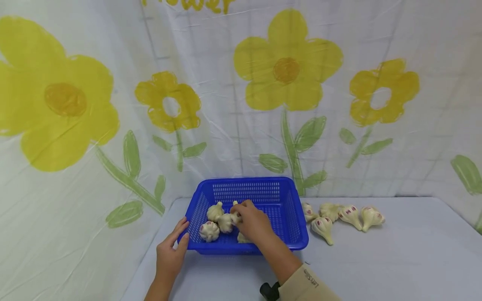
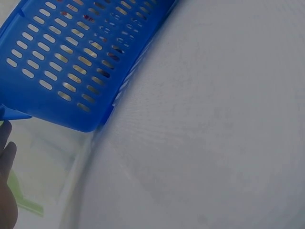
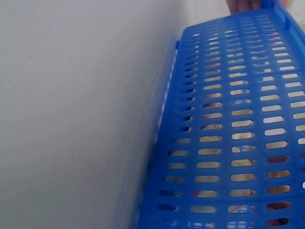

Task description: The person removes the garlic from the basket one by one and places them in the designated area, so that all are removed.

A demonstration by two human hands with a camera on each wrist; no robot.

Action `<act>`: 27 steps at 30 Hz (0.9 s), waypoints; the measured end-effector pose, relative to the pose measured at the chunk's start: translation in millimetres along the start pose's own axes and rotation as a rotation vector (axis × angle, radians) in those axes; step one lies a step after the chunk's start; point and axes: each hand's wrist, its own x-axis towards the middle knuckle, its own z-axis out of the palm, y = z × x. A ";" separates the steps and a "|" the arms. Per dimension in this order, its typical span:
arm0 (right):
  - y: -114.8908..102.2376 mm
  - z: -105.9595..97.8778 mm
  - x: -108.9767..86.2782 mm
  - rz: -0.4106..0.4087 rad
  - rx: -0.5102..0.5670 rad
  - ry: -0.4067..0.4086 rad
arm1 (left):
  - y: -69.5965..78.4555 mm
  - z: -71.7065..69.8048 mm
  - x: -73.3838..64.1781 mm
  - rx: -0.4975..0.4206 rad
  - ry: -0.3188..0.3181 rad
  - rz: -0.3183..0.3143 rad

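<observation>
A blue plastic basket (image 1: 246,181) with slotted walls stands on the table, holding several pale garlic bulbs (image 1: 216,212). My left hand (image 1: 170,253) holds its left rim near the front corner, thumb on the rim and fingers along the outside. Over the inside of the basket, my right hand (image 1: 253,221) pinches a garlic bulb (image 1: 235,218), mostly hidden by the fingers, beside the others. The left wrist view catches only part of the left hand (image 2: 6,167) below the rim. The right hand is out of its own wrist view, where the slotted wall (image 3: 228,119) fills the right side.
Right of the basket, several more garlic bulbs (image 1: 350,216) with purplish marks lie on the white-covered table (image 1: 376,263). Behind stands a white curtain (image 1: 218,150) painted with yellow flowers. A dark object (image 1: 269,291) shows by the right sleeve.
</observation>
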 end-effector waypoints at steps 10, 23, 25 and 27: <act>1.8 2.5 1.4 -0.044 -0.024 0.039 | -2.9 1.5 1.1 0.030 0.029 0.045; -0.7 0.3 -3.2 -0.127 0.016 0.145 | -4.8 -3.8 -2.6 0.008 -0.041 -0.041; -0.7 -0.8 -4.8 -0.155 0.033 0.177 | -4.6 -3.7 -1.9 0.012 -0.045 -0.039; -0.4 -1.8 -6.6 -0.180 0.051 0.206 | -4.4 -3.7 -1.6 0.012 -0.045 -0.039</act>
